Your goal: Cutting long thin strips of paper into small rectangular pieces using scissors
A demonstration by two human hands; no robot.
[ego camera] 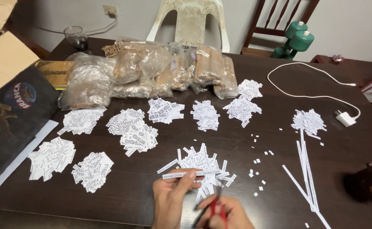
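1. Table (109, 199): dark wood, smooth, faint sheen.
2. Paper strip (181, 174): thin, matt white, printed.
3. Bags (152, 70): clear, crinkled glossy plastic.
4. Scissors (213, 208): red plastic handles.
5. Cable (304, 95): smooth white plastic.

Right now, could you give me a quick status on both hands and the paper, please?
Left hand pinching a printed paper strip. Right hand gripping red-handled scissors. Cut label pile just beyond; nothing blocking.

Bare hands (173, 199), no sleeves visible

Left hand (171, 195) pinches a paper strip (186, 174); right hand (224, 212) grips red-handled scissors (214, 208) over a dark table (152, 199).
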